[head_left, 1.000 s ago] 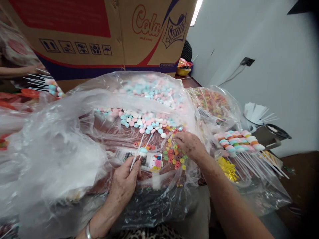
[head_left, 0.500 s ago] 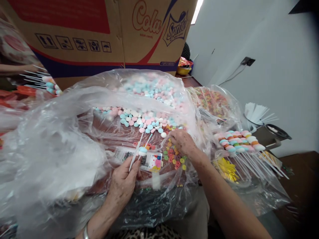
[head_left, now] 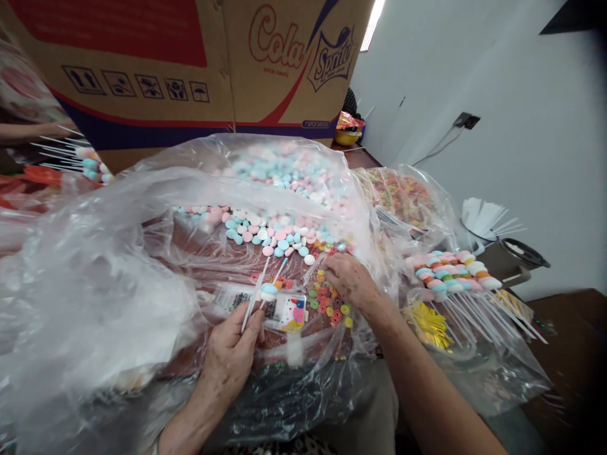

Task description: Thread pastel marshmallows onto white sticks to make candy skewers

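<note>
My left hand (head_left: 231, 354) is closed on two thin white sticks (head_left: 253, 296); one stick carries a pale blue candy (head_left: 269, 291). The sticks point up and away over the clear plastic bag (head_left: 109, 272). My right hand (head_left: 349, 279) rests knuckles up on a heap of small coloured ring candies (head_left: 327, 302), its fingers curled down into them; what they pinch is hidden. Behind both hands lie pastel disc candies (head_left: 270, 234) in pink, blue and white inside the bag.
A large Cola and Sprite cardboard box (head_left: 190, 69) stands behind the bag. At right lie finished candy skewers (head_left: 450, 272), gold twist ties (head_left: 429, 322), a second bag of candy (head_left: 403, 193), white sticks (head_left: 484, 218). Another person's arm (head_left: 28, 131) and skewers (head_left: 71, 158) show far left.
My right hand shifted slightly back and forth over the ring candies. My left hand kept the sticks almost still.
</note>
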Demonstrator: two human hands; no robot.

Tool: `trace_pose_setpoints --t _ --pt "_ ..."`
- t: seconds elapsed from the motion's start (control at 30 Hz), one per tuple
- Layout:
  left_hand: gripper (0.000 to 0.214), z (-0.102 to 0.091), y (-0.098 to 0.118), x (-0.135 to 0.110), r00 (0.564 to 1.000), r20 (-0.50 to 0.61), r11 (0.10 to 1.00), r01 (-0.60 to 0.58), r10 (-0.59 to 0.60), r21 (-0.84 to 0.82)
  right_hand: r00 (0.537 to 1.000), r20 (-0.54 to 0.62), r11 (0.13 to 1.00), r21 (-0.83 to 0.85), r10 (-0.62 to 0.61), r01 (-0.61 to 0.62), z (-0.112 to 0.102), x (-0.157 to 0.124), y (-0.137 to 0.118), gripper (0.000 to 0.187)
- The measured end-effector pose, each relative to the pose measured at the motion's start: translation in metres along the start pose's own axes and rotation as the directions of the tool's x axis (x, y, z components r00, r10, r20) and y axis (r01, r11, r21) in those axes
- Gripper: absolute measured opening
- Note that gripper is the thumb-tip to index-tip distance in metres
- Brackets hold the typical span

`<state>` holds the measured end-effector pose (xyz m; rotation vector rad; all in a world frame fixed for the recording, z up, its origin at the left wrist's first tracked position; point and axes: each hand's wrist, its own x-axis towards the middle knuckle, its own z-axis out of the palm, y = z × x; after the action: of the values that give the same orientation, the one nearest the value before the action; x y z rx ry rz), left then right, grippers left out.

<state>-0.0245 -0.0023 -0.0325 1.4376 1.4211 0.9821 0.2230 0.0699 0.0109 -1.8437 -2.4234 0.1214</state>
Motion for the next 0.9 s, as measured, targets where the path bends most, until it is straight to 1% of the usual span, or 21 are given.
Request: trace_pose_setpoints --t 0.1,0.17,0.27,0.33,0.37,0.43,0.53,0.6,0.67,0.77,0.83,0.9 --pt "0.033 0.0 -0.003 0.0 1.0 0.002 0.999 0.007 -0.007 0.032 0.999 0.014 0.999 -0.009 -0.035 0.036 0.006 0.001 -0.004 0.019" --pt "0.033 0.0 -0.004 0.0 1.0 -0.001 0.999 -0.001 0.001 0.043 1.0 -0.017 1.0 0.012 -0.022 0.022 0.008 0.001 -0.005 0.02" --pt "0.032 -0.001 -0.002 -0.001 1.0 -0.001 0.999 -0.021 0.022 0.039 0.991 -0.114 0.986 0.157 0.075 -0.057 0.006 0.0 -0.002 0.02" --pt "0.032 -0.002 0.0 -0.001 1.0 0.004 0.999 -0.021 0.021 0.032 0.976 -0.142 0.958 0.26 0.166 -0.126 0.002 -0.001 0.0 0.018" --pt "0.032 -0.002 0.001 -0.002 1.0 0.008 0.999 -0.016 0.016 0.028 0.97 -0.143 0.948 0.281 0.196 -0.15 0.0 -0.001 0.001 0.016" --pt "0.031 -0.002 0.002 -0.002 1.0 0.006 1.0 -0.009 0.009 0.024 0.969 -0.134 0.952 0.256 0.208 -0.169 -0.002 0.001 0.0 0.015" --pt "0.031 -0.002 0.0 -0.001 1.0 0.006 0.999 -0.01 0.01 0.03 0.983 -0.106 0.982 0.128 0.153 -0.139 0.0 0.007 -0.006 0.015" --pt "0.032 -0.002 -0.001 0.0 1.0 0.012 1.0 -0.011 0.01 0.027 0.987 -0.062 0.989 0.034 0.148 -0.146 0.003 0.012 -0.011 0.017" --pt "0.032 -0.002 -0.001 0.0 1.0 0.025 1.0 -0.011 0.011 0.007 0.985 -0.01 0.984 -0.042 0.171 -0.171 0.007 0.017 -0.016 0.018" --pt "0.031 -0.002 0.001 0.0 0.999 0.031 1.0 -0.01 0.01 -0.012 0.987 0.02 0.984 -0.086 0.161 -0.159 0.01 0.02 -0.022 0.02" --pt "0.03 -0.002 0.003 -0.001 1.0 0.026 1.0 -0.011 0.011 -0.004 0.989 0.003 0.984 -0.094 0.151 -0.15 0.011 0.021 -0.022 0.021" --pt "0.029 -0.002 0.004 -0.002 1.0 0.025 1.0 -0.014 0.014 0.006 0.984 -0.018 0.98 -0.079 0.18 -0.181 0.011 0.022 -0.021 0.02"
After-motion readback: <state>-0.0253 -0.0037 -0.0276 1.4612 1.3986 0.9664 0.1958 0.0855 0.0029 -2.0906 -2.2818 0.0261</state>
